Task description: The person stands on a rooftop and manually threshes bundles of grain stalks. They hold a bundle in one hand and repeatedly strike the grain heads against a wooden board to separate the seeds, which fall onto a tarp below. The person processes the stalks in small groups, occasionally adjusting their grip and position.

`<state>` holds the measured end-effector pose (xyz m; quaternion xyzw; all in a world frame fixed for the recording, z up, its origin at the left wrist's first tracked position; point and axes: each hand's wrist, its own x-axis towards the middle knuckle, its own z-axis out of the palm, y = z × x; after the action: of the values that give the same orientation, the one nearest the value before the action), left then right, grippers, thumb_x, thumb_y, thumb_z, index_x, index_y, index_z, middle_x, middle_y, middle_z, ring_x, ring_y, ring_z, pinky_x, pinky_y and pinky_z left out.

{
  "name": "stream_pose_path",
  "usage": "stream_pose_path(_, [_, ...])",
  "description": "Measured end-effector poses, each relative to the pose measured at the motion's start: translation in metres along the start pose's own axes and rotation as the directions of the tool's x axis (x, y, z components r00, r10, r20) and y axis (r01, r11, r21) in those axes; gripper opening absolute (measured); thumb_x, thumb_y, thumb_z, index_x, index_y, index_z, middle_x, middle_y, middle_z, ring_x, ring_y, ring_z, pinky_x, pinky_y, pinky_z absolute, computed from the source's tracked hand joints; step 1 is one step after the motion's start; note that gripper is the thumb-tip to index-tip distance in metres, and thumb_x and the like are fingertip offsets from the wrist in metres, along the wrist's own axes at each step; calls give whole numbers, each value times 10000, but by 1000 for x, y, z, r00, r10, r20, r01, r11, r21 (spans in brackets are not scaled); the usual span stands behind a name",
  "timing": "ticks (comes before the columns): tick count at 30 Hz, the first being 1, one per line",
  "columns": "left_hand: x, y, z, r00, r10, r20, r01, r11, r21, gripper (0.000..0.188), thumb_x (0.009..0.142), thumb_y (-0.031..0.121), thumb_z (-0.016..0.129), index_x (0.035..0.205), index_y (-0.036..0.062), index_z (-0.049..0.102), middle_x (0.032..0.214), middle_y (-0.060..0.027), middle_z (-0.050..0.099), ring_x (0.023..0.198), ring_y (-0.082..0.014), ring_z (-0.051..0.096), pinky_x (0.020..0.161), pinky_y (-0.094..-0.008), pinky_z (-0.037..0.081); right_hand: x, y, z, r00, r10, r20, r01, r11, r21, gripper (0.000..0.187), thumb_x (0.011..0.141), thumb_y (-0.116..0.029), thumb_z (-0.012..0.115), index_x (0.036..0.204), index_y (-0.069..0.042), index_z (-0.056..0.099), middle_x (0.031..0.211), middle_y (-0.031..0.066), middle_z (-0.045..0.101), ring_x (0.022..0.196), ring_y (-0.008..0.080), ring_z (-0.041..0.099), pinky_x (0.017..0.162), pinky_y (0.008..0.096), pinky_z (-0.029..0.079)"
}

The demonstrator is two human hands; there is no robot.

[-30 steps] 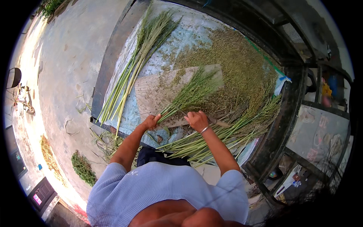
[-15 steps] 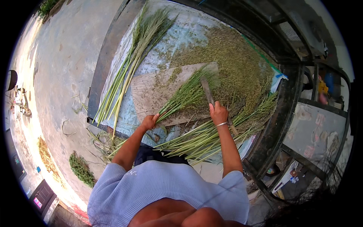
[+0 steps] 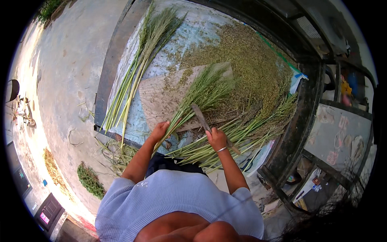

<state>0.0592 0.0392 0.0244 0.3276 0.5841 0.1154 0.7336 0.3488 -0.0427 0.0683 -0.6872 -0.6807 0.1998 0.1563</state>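
Note:
My left hand [image 3: 160, 131] is closed around the stems of a bunch of green seed-headed stalks [image 3: 207, 86]. The feathery heads spread over a wooden board [image 3: 155, 103], pointing away from me to the right. In my closed right hand [image 3: 217, 138], which has a bangle at the wrist, is a wooden stick [image 3: 200, 116]. Its far end lies at the bunch's stems, just below the heads; its other end sticks out behind my hand. Under and beside my right forearm, more green stalks [image 3: 197, 150] lie in a heap. Loose seeds [image 3: 246, 56] cover the sheet beyond the board.
Another bundle of long stalks [image 3: 135, 80] lies on the pale blue sheet [image 3: 193, 30] at the left. A dark metal frame [image 3: 292, 129] borders the right side. Scattered stalks [image 3: 121, 155] and a green plant heap [image 3: 89, 180] lie on the concrete floor [image 3: 80, 60].
My right hand has drawn the stick left and nearer to me, from beside the heads down to the stems. The held bunch has swung to point farther away, its heads spread wider.

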Motion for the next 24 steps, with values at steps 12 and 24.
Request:
stream_pose_path(12, [15,-43,25,897,437,-63,-337,771,540,307,890,303,498,869,3,559,721,-31,580,613,-181,529,615,-349,451,-21,9,25,953,239,184,-222,969,-105,337,854,-344,547,929,-19,494,534,131,520,432,305,494,388,413,400])
stream_pose_path(24, [4,-24,35,723,-330,607,500,856,-131,451,883,470,448,974,41,553,749,-83,598,645,-195,568,577,-329,484,-23,4,17,919,307,246,-299,952,-69,412,859,-348,539,1021,30,527,569,155,542,470,298,523,416,396,416])
